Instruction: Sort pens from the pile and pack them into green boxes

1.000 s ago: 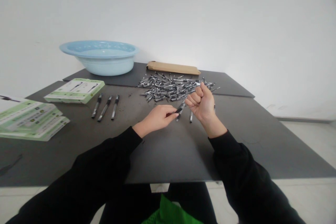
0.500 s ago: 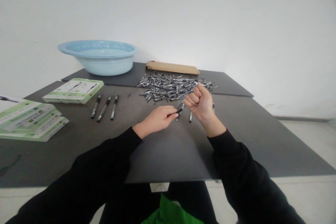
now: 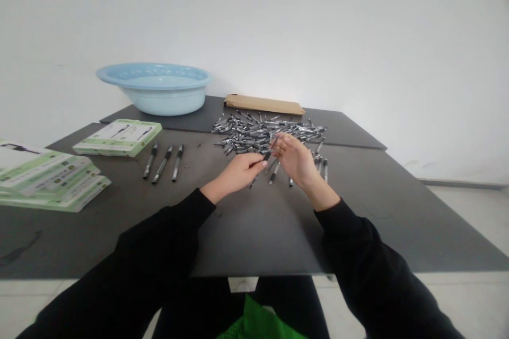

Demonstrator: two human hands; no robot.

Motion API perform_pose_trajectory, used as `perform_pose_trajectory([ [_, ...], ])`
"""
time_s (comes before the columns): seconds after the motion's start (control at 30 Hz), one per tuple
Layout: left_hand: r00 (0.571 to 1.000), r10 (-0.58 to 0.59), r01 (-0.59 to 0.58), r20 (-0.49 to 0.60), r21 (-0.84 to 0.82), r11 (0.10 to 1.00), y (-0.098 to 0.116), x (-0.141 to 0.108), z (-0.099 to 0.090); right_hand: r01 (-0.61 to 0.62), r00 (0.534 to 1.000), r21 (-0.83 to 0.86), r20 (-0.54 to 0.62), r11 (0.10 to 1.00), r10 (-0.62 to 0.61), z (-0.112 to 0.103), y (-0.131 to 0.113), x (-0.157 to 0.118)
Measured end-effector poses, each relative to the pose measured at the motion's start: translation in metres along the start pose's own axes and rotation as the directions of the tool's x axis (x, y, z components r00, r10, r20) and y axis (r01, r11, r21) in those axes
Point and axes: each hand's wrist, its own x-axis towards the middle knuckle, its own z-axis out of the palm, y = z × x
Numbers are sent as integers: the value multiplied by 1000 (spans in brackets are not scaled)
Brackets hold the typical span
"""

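Observation:
A dark pen [image 3: 267, 155] is pinched between the thumb and fingers of my left hand [image 3: 240, 171], its far end slanting up toward the right. My right hand [image 3: 296, 161] is beside that far end, palm turned left and fingers partly curled; whether its fingertips grip the pen is unclear. Beyond both hands lies a heap of clear and black pens [image 3: 254, 132]. Several more pens [image 3: 274, 174] lie on the table under and around my right hand, partly hidden by it. Three pens [image 3: 161, 164] are laid apart in a row to the left.
The grey table [image 3: 254, 233] holds a green-and-white box [image 3: 119, 137] at left, with stacked flat cartons [image 3: 51, 180] nearer the left edge. A light blue basin [image 3: 159, 96] and a brown cardboard piece [image 3: 264, 104] are at the back by the wall.
My right hand has loosened from a fist and moved slightly left and down, uncovering pens beside it. My left hand still holds the pen. The view has shifted slightly.

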Motion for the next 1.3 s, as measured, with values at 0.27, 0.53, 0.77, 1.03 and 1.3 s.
perform_pose_trajectory([
  [0.27,914,-120,100,-388,-72,992,-7,-2,-67,50,997,-335,-38,941,-66,-24,12,13],
  [0.53,768,-189,160,-611,-102,982,-28,-6,-96,325,946,-907,313,269,-87,0,64,29],
  [0.77,801,-173,206,-573,-8,979,-28,-6,-92,312,950,-948,311,62,-31,37,99,51],
  [1.03,832,-114,196,-543,96,976,-23,-8,-91,276,961,-957,278,83,4,38,117,63],
  [1.3,962,-52,111,-269,208,972,-31,-3,-79,199,975,-880,135,430,-176,18,71,57],
])
